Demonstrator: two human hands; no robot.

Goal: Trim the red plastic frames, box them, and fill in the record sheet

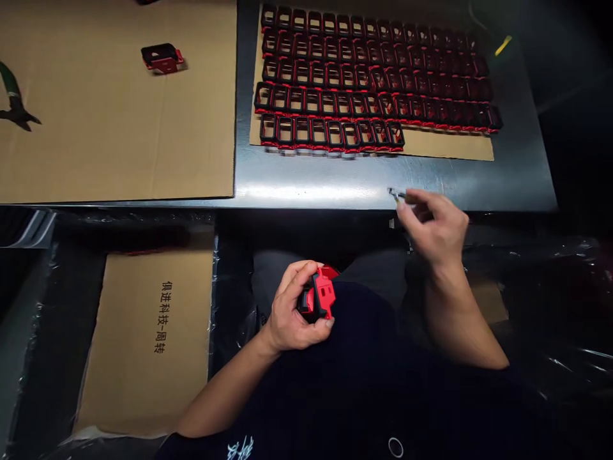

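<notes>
Left hand (292,306) grips a red-and-black housing (320,295) over the lap. Right hand (433,223) pinches a small metal piece (395,193) at the table edge (311,191). Fitting step, likely; bringing piece and housing together calls for careful alignment.

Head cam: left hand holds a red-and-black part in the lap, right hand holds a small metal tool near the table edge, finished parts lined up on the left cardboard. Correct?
Not quite. In the head view the rows of red-and-black parts sit on the right cardboard sheet; the left cardboard carries only one loose part and pliers. The left hand does hold a red-and-black part, and the right hand a small metal tool.
</notes>
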